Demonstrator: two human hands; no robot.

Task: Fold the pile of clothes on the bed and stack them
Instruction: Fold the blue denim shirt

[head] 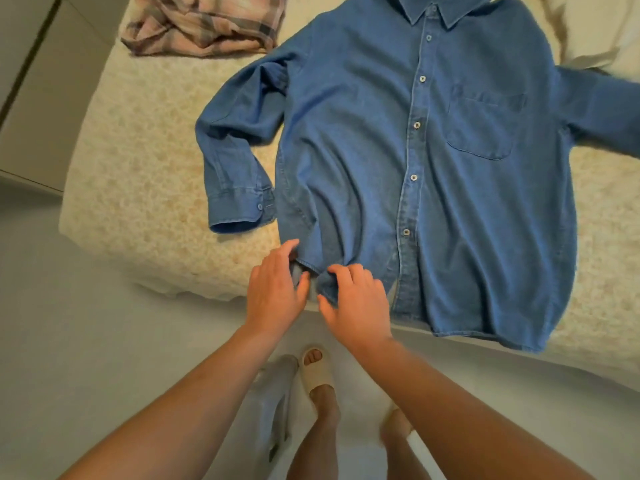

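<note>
A blue denim shirt (433, 161) lies face up and buttoned on the bed, collar at the far end, its hem hanging over the near edge. One sleeve is bent down along its left side; the other sleeve runs off to the right. Both hands are at the shirt's lower left hem corner. My left hand (273, 292) pinches the hem between thumb and fingers. My right hand (356, 299) grips a bunched bit of the same hem just to the right. A crumpled pink plaid garment (204, 26) lies at the far left of the bed.
The bed (138, 161) has a cream fuzzy cover; its near edge runs just beyond my hands. A white pillow (595, 26) sits at the far right. My feet in pale slides stand on the light floor (86, 323). A white cabinet (31, 81) stands left.
</note>
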